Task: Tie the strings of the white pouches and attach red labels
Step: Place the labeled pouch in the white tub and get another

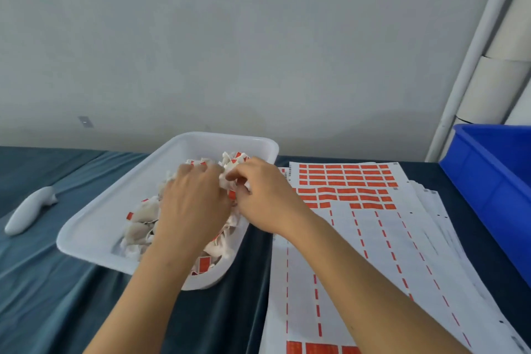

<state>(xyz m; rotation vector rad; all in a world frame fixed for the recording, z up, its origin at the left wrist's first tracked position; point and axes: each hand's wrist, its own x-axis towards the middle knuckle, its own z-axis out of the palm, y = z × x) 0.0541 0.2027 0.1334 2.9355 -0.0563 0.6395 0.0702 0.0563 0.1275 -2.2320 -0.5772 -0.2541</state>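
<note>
- Pouches [143,217], white and many carrying small red tags, lie heaped in a white tray [115,201] that sits on the bench [57,296], which is draped in dark blue cloth.
- Left hand [191,204] reaches over the middle of the heap, back of the hand up, its fingers [189,171] bent down into the pouches; whether they actually grip one cannot be told, since the fingertips are hidden in the pile.
- Right hand [264,198] is at the tray's right side, its fingers [238,178] curled and pinching a bit of white pouch material [227,181] between thumb and forefinger, just beside the left hand.
- Both hands meet over the far right part of the heap, nearly touching.
- Label sheets [373,238], white with rows of red labels [344,178], lie stacked just right of the tray; on the top sheet the far rows are full, while nearer rows show only thin red strips.
- A white handheld tool [28,213] lies on the cloth well to the left of the tray.
- A blue plastic bin [494,187] stands at the right edge of the bench, beyond the sheets.
- A pale grey wall [230,37] rises behind the bench.
</note>
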